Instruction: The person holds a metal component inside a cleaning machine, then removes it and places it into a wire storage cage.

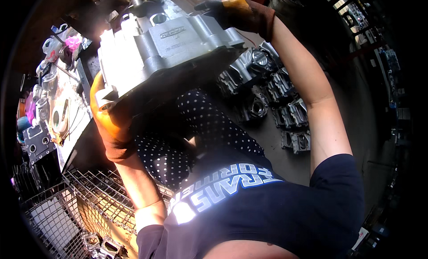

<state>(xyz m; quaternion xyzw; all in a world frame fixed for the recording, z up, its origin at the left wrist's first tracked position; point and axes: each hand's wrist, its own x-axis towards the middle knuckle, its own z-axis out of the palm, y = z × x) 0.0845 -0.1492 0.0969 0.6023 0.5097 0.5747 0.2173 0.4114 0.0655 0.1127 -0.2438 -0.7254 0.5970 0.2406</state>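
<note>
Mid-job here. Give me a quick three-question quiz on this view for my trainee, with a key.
1. What do the left hand and right hand wear?
(a) nothing
(b) orange gloves with brown cuffs
(c) white gloves with blue cuffs

2. True or false: both hands hold the large silver cast-metal housing.

3. On which side of the dark, white-dotted trousers does the group of smaller, ribbed silver metal castings lie, the person's left or right?

Key: 1: b. 2: True. 3: Right.
</note>
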